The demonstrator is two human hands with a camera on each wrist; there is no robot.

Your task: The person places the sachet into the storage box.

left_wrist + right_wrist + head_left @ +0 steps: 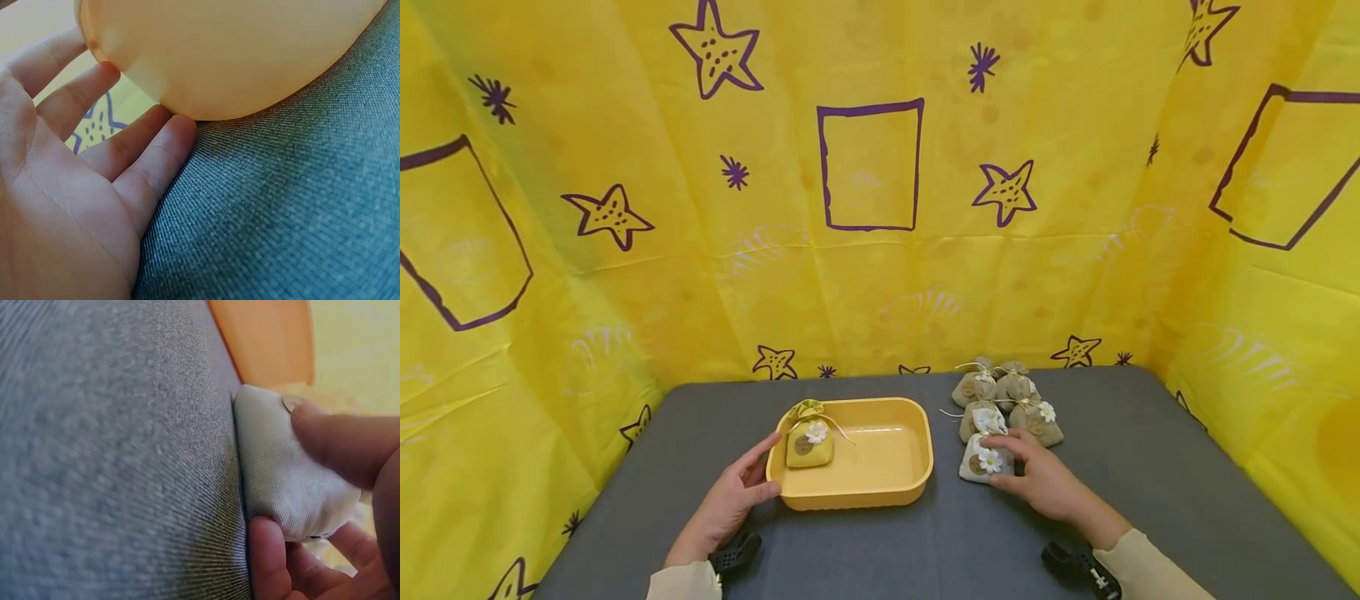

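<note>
Apart, left hand [728, 497] against tray [880, 454]; right hand [1041, 477] round white pouch [973, 471]

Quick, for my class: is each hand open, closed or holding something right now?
Left hand: open, fingers touching the end of the yellow tray.
Right hand: holding the white pouch between thumb and fingers.

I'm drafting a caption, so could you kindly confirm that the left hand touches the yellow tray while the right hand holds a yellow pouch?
Not quite: the right hand holds a white pouch, not a yellow one, as the head view shows. The left hand does touch the yellow tray, as you say.
</note>
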